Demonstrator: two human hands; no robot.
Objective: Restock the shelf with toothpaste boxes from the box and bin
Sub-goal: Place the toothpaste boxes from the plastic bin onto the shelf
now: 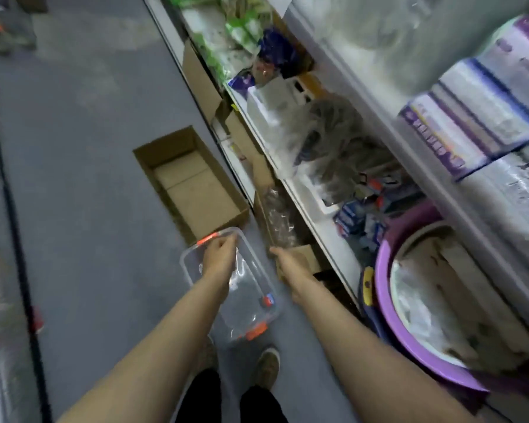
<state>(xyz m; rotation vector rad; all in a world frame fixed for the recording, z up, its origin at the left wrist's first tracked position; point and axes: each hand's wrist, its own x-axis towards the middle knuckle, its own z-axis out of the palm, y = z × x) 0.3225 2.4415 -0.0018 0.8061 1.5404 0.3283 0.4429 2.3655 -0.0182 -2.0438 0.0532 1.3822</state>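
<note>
The left hand [219, 251] is gripping the clear bin [229, 285] by its far rim; the right hand [283, 256] is too blurred to judge. The cardboard box [190, 181] is lying open on the floor, showing only its bare bottom, and toothpaste boxes [353, 219] are sitting on the shelf [315, 227].

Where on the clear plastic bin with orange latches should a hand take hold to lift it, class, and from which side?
Grip the far short rim of the clear plastic bin with orange latches, beside the latch, coming from above. The bin lies open-topped with walls thin enough to pinch. The left hand already pinches that rim, fingers curled over the edge; probably add a hold on the near end to keep it level.
</note>
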